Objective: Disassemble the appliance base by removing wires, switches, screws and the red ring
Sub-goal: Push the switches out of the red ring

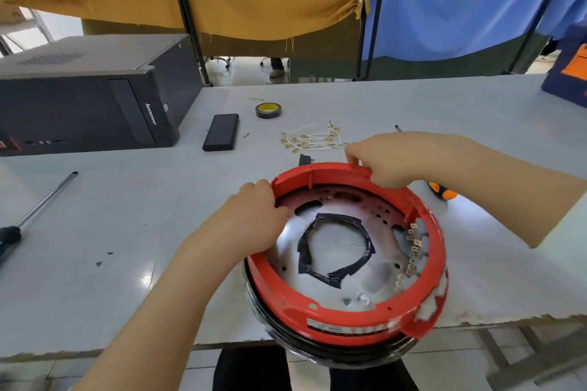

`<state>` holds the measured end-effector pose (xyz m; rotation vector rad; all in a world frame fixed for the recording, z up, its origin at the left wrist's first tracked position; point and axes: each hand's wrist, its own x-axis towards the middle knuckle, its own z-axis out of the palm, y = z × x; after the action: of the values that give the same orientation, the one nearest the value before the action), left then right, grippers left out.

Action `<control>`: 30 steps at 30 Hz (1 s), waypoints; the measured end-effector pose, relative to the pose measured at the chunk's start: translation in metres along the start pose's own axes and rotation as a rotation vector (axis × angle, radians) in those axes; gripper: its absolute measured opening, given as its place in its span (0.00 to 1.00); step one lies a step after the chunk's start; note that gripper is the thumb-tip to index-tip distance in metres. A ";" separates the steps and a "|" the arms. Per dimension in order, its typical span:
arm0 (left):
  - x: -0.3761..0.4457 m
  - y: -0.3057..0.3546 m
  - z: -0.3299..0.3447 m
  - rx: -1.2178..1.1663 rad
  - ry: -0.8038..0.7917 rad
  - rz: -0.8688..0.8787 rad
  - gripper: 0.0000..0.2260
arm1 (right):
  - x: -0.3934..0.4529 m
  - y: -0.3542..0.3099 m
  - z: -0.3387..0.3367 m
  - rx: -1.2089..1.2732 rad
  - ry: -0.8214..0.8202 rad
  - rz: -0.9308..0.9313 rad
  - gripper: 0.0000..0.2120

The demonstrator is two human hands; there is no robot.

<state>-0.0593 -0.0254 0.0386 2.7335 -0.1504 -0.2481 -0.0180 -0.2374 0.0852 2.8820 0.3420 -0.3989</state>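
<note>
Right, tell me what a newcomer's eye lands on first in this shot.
First the bright red ring on the appliance base, overhanging the near edge of the grey table, with the left hand on its far-left rim and the right hand curled over its far rim. Behind it lies a heap of white wires with brass terminals. A black Lenovo computer tower lies at far left.

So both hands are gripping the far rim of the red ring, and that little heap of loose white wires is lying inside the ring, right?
Not quite. The head view shows the left hand and right hand gripping the far rim of the red ring, but the loose white wires lie on the table beyond the ring, not inside it.
</note>
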 end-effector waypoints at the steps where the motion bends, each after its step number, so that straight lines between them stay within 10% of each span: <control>1: -0.002 0.003 -0.002 0.015 0.009 -0.009 0.17 | 0.002 0.001 0.002 -0.027 0.060 -0.034 0.15; 5: 0.013 0.012 -0.013 0.050 0.207 0.077 0.34 | 0.008 0.001 0.009 0.108 0.207 -0.190 0.19; 10: 0.034 0.021 -0.001 0.013 0.000 0.304 0.22 | 0.011 -0.013 0.021 0.231 0.317 -0.258 0.19; 20: 0.002 -0.013 0.017 0.031 0.263 0.023 0.24 | -0.018 0.008 0.017 0.330 0.015 -0.013 0.18; 30: 0.010 0.013 -0.012 0.221 0.034 0.042 0.23 | 0.011 0.007 0.032 0.162 0.239 -0.033 0.07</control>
<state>-0.0485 -0.0342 0.0537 2.9481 -0.2387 -0.1826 -0.0133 -0.2495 0.0530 3.0937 0.4135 -0.0886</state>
